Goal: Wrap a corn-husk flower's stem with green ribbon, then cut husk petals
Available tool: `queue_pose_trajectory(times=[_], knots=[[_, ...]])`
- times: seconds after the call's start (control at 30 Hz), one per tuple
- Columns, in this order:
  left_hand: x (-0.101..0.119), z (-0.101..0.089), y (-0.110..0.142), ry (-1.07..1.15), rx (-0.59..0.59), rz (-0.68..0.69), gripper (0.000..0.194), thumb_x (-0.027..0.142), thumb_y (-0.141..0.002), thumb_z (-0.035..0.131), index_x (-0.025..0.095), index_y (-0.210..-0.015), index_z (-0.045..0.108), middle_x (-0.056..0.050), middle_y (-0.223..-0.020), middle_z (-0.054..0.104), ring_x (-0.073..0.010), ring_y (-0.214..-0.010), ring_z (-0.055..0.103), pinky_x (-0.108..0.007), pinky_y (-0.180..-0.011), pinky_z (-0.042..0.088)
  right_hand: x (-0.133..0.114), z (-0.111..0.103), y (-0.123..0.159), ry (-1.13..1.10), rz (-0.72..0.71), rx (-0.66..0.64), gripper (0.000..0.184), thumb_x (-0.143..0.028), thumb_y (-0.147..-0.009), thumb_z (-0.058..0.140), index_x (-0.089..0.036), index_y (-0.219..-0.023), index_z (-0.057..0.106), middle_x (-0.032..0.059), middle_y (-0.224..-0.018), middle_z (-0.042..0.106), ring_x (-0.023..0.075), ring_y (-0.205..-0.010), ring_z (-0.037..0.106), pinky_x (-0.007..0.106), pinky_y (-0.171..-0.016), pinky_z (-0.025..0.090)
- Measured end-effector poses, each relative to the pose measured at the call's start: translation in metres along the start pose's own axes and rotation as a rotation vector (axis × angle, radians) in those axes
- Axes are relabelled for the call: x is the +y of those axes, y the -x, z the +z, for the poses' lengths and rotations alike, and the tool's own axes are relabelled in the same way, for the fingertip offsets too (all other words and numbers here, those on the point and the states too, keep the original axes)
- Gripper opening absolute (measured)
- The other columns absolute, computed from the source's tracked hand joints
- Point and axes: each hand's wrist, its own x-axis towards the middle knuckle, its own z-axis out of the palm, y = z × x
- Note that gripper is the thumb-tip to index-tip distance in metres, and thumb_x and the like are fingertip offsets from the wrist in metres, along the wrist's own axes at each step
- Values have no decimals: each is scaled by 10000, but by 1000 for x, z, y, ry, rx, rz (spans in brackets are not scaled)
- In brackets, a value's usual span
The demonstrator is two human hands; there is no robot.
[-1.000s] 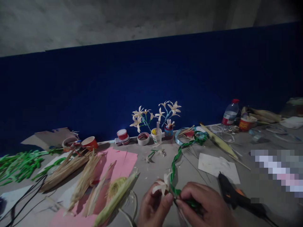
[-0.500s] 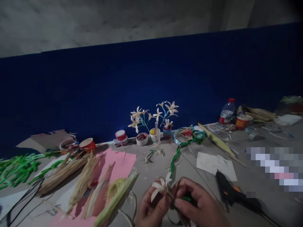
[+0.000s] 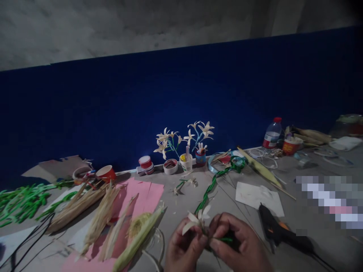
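Head view has the pale artificial flower (image 3: 198, 220) at the left hand (image 3: 185, 243), its base between thumb and forefinger, while its short stem (image 3: 208, 237) appears to run sideways to the right hand (image 3: 236, 241). The blossom is nearer the left hand and opens away from the wearer, above the left thumb; the stem's long axis seems to lie roughly across, from one grip to the other. Both grips are pinched together: the left clamped on the flower, the right on the stem, with a short green length (image 3: 227, 239) showing beside the right fingers. The hands almost meet, and exactly where each fingertip presses is too dim to tell. The flower has narrow, pointed, cream-white petals, thin and splayed, some curling at the tips, much like dried husk. Just beyond it, a twisted green ribbon (image 3: 211, 189) slants away and to the right, ending in a loose coil (image 3: 237, 164); whether it joins the stem is hidden. A black hot glue gun (image 3: 279, 228) lies on the surface (image 3: 221, 207) to the right of the right grip, a white sheet (image 3: 256, 197) beyond it. Left of the left grip are corn husks (image 3: 99, 223) and pink paper (image 3: 150, 192).
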Motion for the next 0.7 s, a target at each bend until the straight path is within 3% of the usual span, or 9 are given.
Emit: queue_pose_trajectory(times=[0.1,0.27,0.37,0.43,0.53,0.7], knots=[[5,2,2,-76,6,57,273,367,-543,908,179,-639,733,-15,-693,668,-173,-726,619,-238,-725,487,-2,-3,0,115,-57,-3,163,-191,-708,687,-219,-651,536,-15,-675,617,157,-651,582,243,-616,458],[16,9,6,-300,-44,206,219,395,-666,827,199,-705,736,-37,-738,665,-212,-791,598,-261,-782,456,-11,-13,-3,417,-408,-112,195,-48,-720,625,-240,-717,590,10,-814,677,177,-766,660,245,-684,492],[24,13,7,-405,-103,240,224,408,-700,798,198,-678,721,-36,-712,638,-204,-741,575,-248,-748,440,-13,-18,-3,521,-519,-153,233,-18,-726,619,-250,-728,604,10,-815,678,178,-778,671,246,-693,506],[29,14,8,-454,-126,261,221,408,-720,782,198,-684,724,-35,-711,628,-202,-731,570,-238,-728,432,-12,-20,-1,550,-492,-136,209,-46,-750,620,-251,-719,599,4,-786,688,176,-752,674,244,-683,505],[33,14,8,-466,-151,252,205,397,-721,784,197,-708,739,-37,-727,625,-202,-741,568,-235,-721,433,-9,-19,1,508,-331,-116,152,-107,-772,637,-244,-727,589,-5,-750,690,169,-697,659,237,-652,494],[27,6,7,-286,-214,109,206,378,-692,812,185,-730,750,-28,-737,619,-192,-758,563,-248,-739,445,-3,-11,2,-23,-37,-123,166,-274,-762,723,-219,-709,575,0,-772,648,165,-734,603,249,-669,477]])
